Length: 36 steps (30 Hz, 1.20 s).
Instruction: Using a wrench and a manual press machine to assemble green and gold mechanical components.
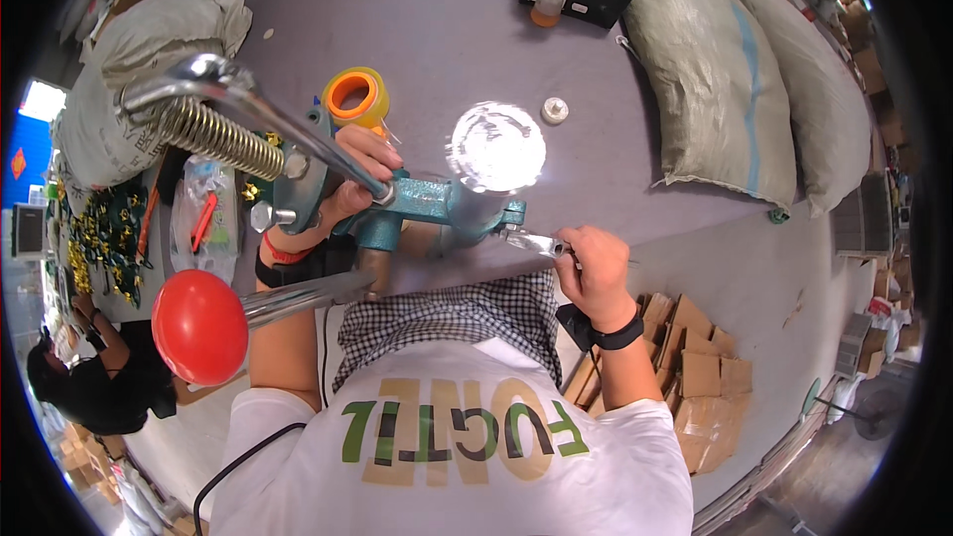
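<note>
A teal hand press [427, 201] stands in front of me, with a shiny round column [496, 147], a coil spring [223, 134] and a lever ending in a red ball knob [201, 328]. Around the press's arm, behind the chrome rod [328, 134], my left hand [365, 157] is closed; part of it is hidden by the metalwork. My right hand [596, 263] pinches a flat silver wrench-like handle [536, 242] that reaches to the clamp bolt beside the column. Whether this handle is a loose tool or part of the press, I cannot tell.
Orange-cored tape roll [383, 104] and small white round piece [555, 110] lie on the grey table [427, 30]. A black box [604, 2] stands at the back. Large woven sacks [700, 69] line the right; flattened cardboard [710, 377] is below. Another person [104, 377] works at left.
</note>
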{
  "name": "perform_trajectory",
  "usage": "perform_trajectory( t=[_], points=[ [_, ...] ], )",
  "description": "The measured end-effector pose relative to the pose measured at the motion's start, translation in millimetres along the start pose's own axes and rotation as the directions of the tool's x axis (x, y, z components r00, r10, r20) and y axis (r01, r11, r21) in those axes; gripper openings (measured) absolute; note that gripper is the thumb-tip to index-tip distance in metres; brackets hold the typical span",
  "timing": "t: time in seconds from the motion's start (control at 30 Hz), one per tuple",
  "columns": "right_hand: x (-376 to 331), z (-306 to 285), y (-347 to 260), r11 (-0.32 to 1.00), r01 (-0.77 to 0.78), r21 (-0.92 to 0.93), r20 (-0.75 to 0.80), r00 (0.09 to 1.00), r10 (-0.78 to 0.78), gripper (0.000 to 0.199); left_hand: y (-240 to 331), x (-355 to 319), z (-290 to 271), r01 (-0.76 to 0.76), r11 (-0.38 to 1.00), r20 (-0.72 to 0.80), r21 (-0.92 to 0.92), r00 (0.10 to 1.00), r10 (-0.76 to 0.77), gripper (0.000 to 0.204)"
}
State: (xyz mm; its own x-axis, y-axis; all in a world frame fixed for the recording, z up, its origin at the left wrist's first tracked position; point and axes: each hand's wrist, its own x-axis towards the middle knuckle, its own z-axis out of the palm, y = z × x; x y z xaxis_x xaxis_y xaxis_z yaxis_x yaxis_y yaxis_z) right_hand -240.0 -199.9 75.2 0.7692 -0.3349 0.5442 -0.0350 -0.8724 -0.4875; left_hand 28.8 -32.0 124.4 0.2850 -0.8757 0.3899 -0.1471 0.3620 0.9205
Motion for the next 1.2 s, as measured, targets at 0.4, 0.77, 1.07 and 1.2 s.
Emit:
perform_trajectory(
  t=[0.4,0.77,1.07,1.2],
  points=[
    [-9.8,19.9,5.1,0.999,-0.041,-0.003,-0.023,0.999,0.041,0.018,-13.7,-1.5,-10.3,-0.027,0.994,0.065,0.109,0.998,0.020,0.024],
    [-5.0,10.5,-0.9,0.990,-0.067,-0.123,0.001,0.998,0.068,0.021,-18.7,-11.0,-7.0,0.114,0.977,-0.050,-0.179,0.991,-0.125,0.024],
    [-9.9,3.8,-3.9,0.987,-0.085,-0.139,0.017,0.996,0.088,0.016,-23.4,-13.0,-13.4,0.011,0.981,0.012,-0.191,1.000,-0.009,0.031],
    [-5.6,8.6,-8.5,0.970,-0.113,-0.215,-0.020,0.994,0.111,0.022,-32.7,-13.5,-20.5,0.008,0.985,0.051,-0.174,0.999,0.001,0.031]
  ],
)
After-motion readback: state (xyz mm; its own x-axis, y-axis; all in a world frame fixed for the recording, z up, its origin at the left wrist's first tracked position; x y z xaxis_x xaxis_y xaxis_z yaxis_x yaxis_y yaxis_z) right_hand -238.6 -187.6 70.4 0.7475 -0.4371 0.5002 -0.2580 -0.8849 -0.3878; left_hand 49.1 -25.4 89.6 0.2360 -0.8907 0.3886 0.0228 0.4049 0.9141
